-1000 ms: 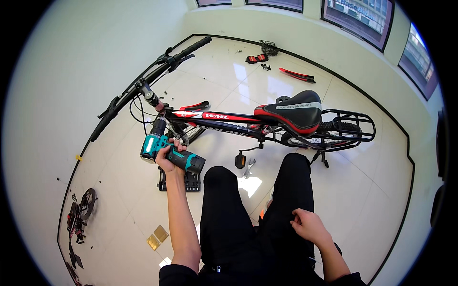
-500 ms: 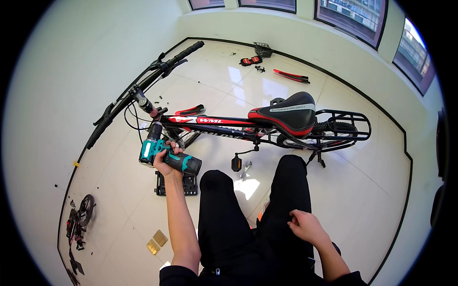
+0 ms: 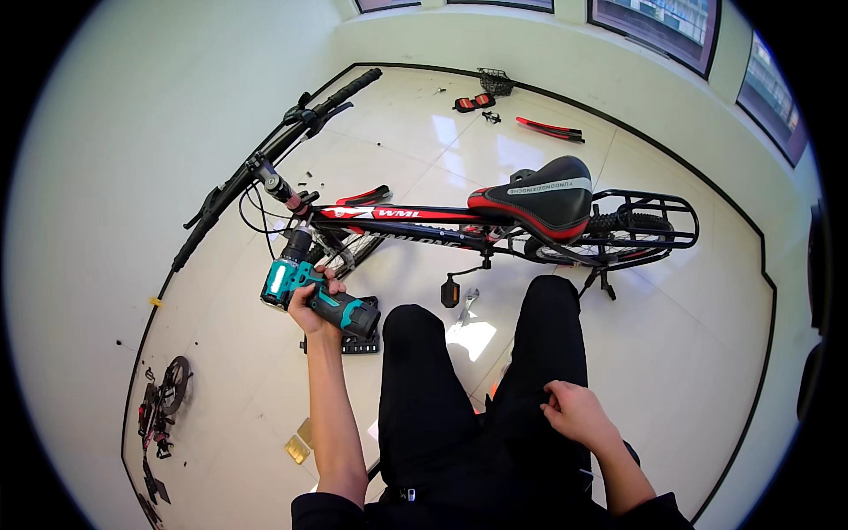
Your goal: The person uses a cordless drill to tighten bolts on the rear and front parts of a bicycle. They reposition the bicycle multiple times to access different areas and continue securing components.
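A person in black trousers (image 3: 442, 397) sits on the pale tiled floor (image 3: 689, 353), the right hand (image 3: 574, 413) resting on the right thigh, fingers loosely curled and holding nothing. The left hand (image 3: 311, 300) is wrapped tight around the grip of a teal-and-black cordless power drill (image 3: 314, 287), its nose pointing up and away toward the front of a red-and-black bicycle (image 3: 424, 216) that stands just beyond the knees. The drill's tip sits close beside the frame where the black handlebar (image 3: 274, 155) stem meets the top tube; whether it touches a fastener cannot be told. Under the drill lies a black case of bits (image 3: 353, 340). A black bicycle pedal (image 3: 450, 290) hangs near the left knee, and the black-and-red padded saddle (image 3: 534, 196) and black wire rear rack (image 3: 654, 221) lie to the right. At far left, a black chainring with loose parts (image 3: 163, 402) rests by the wall. Beyond the bicycle, red-and-black mudguard pieces (image 3: 552, 129) and a small black wire basket (image 3: 496, 81) lie on the floor. To work well here, the drill would likely need holding square to the fastener, pressed firmly and run slowly, ideally with the free hand steadying the frame.
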Motion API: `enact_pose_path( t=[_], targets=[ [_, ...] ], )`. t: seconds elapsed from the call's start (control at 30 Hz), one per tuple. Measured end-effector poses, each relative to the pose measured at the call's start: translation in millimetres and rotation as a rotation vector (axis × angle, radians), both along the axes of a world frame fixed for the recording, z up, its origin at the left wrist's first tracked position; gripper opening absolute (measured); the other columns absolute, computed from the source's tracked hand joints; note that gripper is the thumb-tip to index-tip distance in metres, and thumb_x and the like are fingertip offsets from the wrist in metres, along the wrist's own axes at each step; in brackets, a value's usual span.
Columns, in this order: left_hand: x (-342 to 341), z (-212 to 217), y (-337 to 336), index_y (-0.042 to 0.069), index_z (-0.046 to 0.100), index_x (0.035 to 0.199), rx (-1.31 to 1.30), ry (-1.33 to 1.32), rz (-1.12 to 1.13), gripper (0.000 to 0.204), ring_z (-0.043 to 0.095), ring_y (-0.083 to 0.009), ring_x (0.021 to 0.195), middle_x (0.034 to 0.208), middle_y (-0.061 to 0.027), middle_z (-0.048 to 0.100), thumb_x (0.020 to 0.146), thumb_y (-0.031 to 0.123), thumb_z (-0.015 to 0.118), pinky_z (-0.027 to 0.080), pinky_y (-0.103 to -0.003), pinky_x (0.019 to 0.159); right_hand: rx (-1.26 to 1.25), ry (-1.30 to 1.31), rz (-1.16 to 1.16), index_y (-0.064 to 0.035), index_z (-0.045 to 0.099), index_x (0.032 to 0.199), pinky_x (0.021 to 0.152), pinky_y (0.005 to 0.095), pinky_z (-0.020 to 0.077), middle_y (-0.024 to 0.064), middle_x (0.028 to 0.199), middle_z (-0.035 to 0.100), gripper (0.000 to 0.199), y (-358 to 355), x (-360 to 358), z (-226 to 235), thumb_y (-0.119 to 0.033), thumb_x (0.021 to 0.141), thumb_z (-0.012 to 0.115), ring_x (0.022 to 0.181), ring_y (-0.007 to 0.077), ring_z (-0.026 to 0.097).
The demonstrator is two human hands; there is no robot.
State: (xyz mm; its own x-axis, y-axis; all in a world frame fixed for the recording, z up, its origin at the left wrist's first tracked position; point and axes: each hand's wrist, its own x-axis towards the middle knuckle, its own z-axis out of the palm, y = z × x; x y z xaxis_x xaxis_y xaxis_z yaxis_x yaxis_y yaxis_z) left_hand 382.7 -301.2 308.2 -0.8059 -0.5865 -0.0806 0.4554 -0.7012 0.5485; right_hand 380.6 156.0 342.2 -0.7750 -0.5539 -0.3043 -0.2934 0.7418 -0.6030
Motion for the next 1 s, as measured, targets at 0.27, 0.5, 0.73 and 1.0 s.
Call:
enact_pose_path(
  t=[0.27,0.5,0.73,1.0],
  targets=[
    [9.9,29.0,12.4,0.001,0.051,0.096,-0.168,-0.169,-0.013,0.029,0.055,-0.0249,0.061,0.077,-0.0133,0.054,0.07,0.014,0.054,0.047,-0.037,0.066,-0.021,-0.022,0.02,0.0007,0.06,0.097,0.067,0.0358,0.0501,0.0114,0.079,0.062,0.024,2.9,-1.8,1.5,-0.013,0.078,0.066,0.073,0.0271,0.062],
    [17.2,70.4,44.0,0.002,0.05,0.098,-0.25,-0.197,-0.144,0.029,0.058,-0.0271,0.06,0.077,-0.014,0.055,0.072,0.014,0.055,0.05,-0.04,0.066,-0.048,-0.066,0.006,-0.0005,0.059,0.094,0.069,0.0379,0.0501,0.0118,0.081,0.062,0.022,3.3,1.1,4.0,-0.013,0.077,0.066,0.077,0.0293,0.062],
    [30.6,72.7,104.2,0.0,0.053,0.1,-0.799,-0.357,-0.384,0.028,0.063,-0.0216,0.067,0.085,-0.0103,0.06,0.075,0.006,0.065,0.051,-0.032,0.066,-0.069,-0.027,0.017,0.0003,0.059,0.098,0.069,0.0356,0.0503,0.0115,0.082,0.062,0.025,10.4,4.1,2.3,-0.011,0.077,0.067,0.075,0.0274,0.062],
    [49.6,54.1,227.3,0.003,0.059,0.1,-1.501,-0.102,-0.582,0.045,0.065,-0.0304,0.077,0.086,-0.0146,0.065,0.063,0.022,0.078,0.052,-0.036,0.069,-0.298,-0.008,0.027,-0.0001,0.049,0.118,0.076,0.0381,0.0513,0.0152,0.094,0.062,0.047,8.8,13.3,5.5,-0.013,0.076,0.068,0.087,0.0306,0.064]
  ],
)
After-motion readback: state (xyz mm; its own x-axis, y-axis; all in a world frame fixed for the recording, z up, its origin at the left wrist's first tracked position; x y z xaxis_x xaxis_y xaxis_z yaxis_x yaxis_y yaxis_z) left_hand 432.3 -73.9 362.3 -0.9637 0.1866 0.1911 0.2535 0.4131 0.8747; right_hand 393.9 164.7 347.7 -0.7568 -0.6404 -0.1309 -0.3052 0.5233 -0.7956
